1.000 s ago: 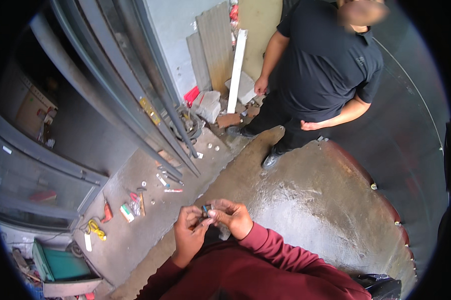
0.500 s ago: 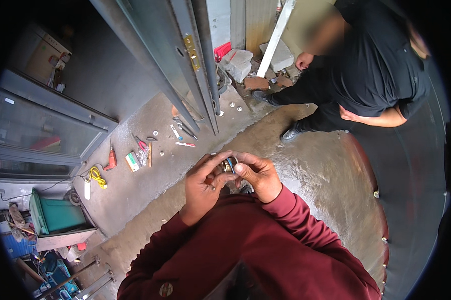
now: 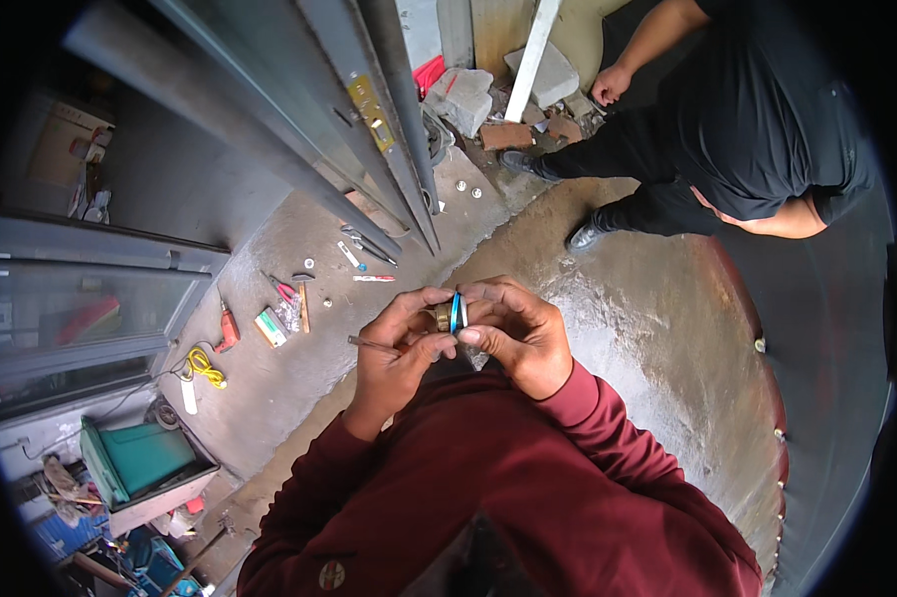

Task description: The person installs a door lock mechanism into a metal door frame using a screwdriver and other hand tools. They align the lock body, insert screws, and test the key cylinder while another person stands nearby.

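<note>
In front of my chest, both hands hold a small round part (image 3: 455, 312) with a brass-coloured barrel, a blue band and a pale disc-like face. My left hand (image 3: 394, 338) pinches the barrel side between thumb and fingertips. A thin dark rod (image 3: 368, 343) is also tucked in my left hand, and one end sticks out to the left; its kind I cannot make out. My right hand (image 3: 528, 338) grips the pale face and banded edge from the right, thumb below and fingers above. The fingers partly cover the part.
On the concrete floor at left lie a red drill (image 3: 229, 326), a yellow cord (image 3: 206, 368), a small box (image 3: 270, 326), a hammer (image 3: 304, 298) and pliers (image 3: 284, 291). A metal-framed door (image 3: 354, 119) stands ahead. A person in black (image 3: 757, 129) stands at right; a green bin (image 3: 145, 458) sits lower left.
My hands have drawn slightly up, and the round part is turned so its blue band shows more. The rod now sticks out from my left hand. The other person's upper arm has swung into view.
</note>
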Motion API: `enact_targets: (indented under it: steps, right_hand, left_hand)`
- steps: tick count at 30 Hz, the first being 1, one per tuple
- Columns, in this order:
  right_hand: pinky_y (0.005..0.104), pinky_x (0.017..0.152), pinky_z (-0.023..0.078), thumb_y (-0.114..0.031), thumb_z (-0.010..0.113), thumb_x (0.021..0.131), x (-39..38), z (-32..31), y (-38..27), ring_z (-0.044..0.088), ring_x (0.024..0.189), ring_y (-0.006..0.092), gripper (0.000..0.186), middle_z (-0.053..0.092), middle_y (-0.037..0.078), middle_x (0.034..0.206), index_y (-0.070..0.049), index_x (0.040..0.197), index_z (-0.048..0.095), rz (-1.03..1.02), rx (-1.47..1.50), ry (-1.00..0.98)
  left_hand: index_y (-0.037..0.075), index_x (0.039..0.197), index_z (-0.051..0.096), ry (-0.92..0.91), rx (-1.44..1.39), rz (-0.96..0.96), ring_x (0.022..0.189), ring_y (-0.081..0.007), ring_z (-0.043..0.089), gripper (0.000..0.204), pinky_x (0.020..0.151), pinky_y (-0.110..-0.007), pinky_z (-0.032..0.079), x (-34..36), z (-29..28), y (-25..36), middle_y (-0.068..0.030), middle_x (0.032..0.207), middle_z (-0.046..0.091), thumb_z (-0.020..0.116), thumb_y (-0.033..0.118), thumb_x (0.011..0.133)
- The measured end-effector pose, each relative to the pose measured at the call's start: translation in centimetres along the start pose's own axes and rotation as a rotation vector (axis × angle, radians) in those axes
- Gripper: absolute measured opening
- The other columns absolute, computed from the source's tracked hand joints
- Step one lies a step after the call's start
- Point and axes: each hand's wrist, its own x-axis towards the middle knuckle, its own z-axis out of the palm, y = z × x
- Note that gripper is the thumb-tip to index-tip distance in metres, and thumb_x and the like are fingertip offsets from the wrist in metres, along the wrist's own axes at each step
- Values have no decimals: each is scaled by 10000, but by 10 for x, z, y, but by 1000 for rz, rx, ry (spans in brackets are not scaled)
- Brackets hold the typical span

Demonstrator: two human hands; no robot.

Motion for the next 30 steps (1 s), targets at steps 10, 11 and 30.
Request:
enact_targets:
  steps: [10,11,30]
  right_hand:
    - [322,945,534,55,696,923,62,-51,-7,674,1078,194,343,653,102,1143,75,1253,607,73,-46,-90]
    - [318,930,543,52,702,920,71,-56,-11,688,1053,195,330,660,102,1120,78,1237,613,80,7,-138]
    - [329,867,585,-42,716,951,167,-94,-29,679,1018,179,322,697,114,1122,58,1247,637,297,325,-611]
  left_hand:
    - [-1,1420,494,41,137,-115,696,-48,542,451,616,-193,433,59,10,10,-64,961,683,595,43,983]
    - [-18,1398,486,95,158,-75,766,-82,582,438,665,-210,475,64,20,10,-88,1037,669,582,-6,971]
    - [-20,1273,496,539,389,95,815,-90,593,308,750,-229,490,104,67,22,-66,1006,665,599,-11,983]
